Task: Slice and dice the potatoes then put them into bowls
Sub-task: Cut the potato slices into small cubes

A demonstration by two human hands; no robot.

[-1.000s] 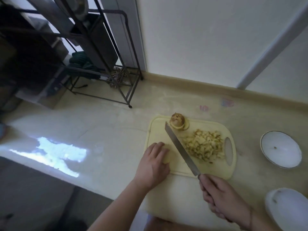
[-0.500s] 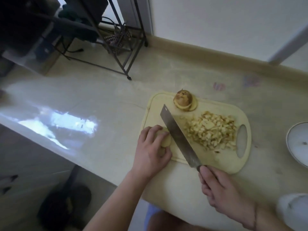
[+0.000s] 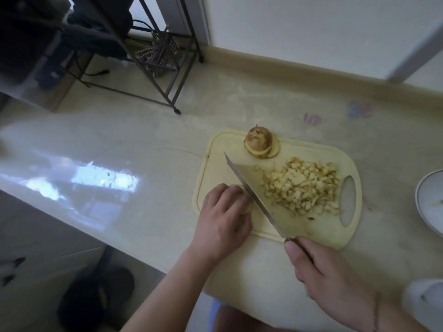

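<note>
Left hand [image 3: 224,219] curled, pressed potato slices [image 3: 247,207]; knife [image 3: 254,200] just right, gripped by right hand [image 3: 328,276]; diced pile [image 3: 302,188] beyond blade.

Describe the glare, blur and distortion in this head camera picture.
Head view: bright window glare streaks the counter at left; wide-angle bending curves the wall base and rack; the left hand, right hand and knife look slightly soft; the diced potato stays readable; the bowl is cropped at right.
</note>
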